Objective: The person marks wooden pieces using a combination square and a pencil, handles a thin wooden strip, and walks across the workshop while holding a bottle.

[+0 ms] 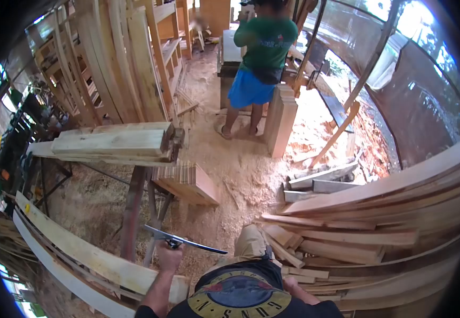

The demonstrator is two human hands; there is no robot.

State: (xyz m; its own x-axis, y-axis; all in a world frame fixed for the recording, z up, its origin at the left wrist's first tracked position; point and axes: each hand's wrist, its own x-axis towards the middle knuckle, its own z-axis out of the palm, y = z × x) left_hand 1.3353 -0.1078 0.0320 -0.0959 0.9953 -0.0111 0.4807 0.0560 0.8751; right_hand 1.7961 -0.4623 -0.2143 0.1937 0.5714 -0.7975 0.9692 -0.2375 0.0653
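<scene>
My left hand (169, 258) is closed around the black grip of a long, narrow, dark tool (198, 246). The tool has a straight, thin edge and a pale left end; its exact kind does not show. It is held out level above the sawdust-covered floor, left of my knee. My right hand (292, 288) hangs low at my right side, close to the stacked boards (341, 249). Its fingers are hard to make out.
A person in a green shirt (272, 45) stands ahead at a workbench (231, 50). Thick timbers (108, 142) lie on a stand to the left. Stacked wood pieces (190, 183) stand on the floor ahead, and long planks (103, 265) run along my left.
</scene>
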